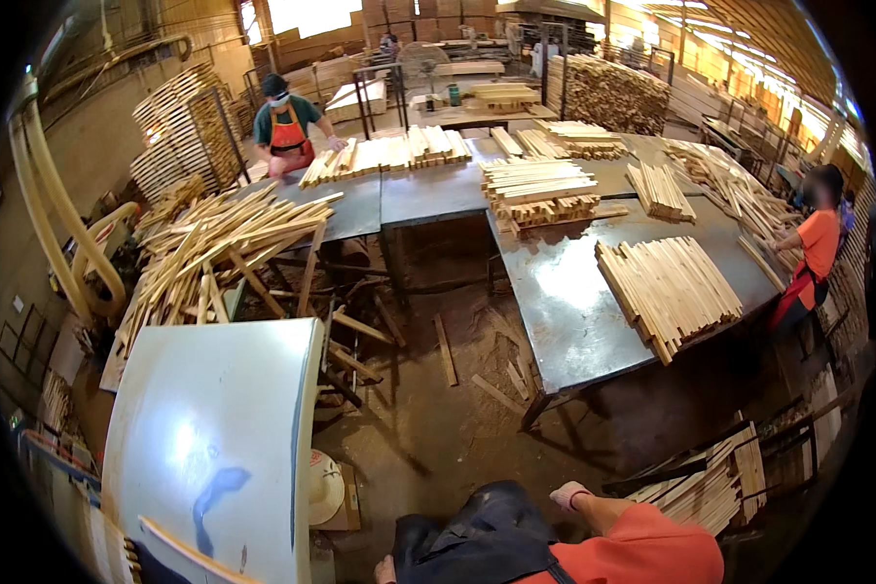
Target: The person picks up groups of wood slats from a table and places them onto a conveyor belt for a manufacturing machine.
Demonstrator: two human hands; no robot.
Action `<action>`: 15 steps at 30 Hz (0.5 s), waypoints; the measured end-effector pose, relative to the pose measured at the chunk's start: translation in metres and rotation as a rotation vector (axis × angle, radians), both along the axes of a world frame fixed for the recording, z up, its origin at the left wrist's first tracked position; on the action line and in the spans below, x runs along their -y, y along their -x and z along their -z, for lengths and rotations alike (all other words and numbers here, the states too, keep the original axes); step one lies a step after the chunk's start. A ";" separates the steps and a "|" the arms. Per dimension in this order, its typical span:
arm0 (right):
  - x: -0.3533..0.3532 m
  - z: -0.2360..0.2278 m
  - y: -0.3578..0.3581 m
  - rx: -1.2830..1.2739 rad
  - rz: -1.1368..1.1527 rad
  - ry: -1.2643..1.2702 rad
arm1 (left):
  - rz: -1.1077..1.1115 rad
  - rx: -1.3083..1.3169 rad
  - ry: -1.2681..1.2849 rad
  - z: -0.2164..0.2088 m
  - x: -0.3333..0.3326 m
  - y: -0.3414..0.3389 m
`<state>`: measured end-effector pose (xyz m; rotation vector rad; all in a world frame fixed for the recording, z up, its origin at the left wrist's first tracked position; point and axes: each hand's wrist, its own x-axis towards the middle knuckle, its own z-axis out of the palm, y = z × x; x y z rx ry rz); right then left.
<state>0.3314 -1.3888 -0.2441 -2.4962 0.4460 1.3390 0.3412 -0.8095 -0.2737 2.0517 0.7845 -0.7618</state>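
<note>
My right hand, in a pale glove, hangs out beyond my dark apron, over the floor. Nothing shows in it, but its fingers are too small to make out. Only a bit of my left hand appears at the lower edge, beside the apron, its fingers hidden. To the left stands a machine table with a pale, shiny top, and a wood strip lies across its near end. On the right, a metal table bears a flat row of wood strips, out of reach of both hands.
A tangled heap of strips lies beyond the machine. Loose offcuts litter the floor. Strips fill a rack at lower right. One co-worker stands at the far tables, another at the right. Stacked strips sit behind.
</note>
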 end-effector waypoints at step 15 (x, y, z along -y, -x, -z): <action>0.027 0.011 -0.175 0.125 -0.126 -0.037 | 0.177 -0.216 -0.089 0.031 0.069 -0.326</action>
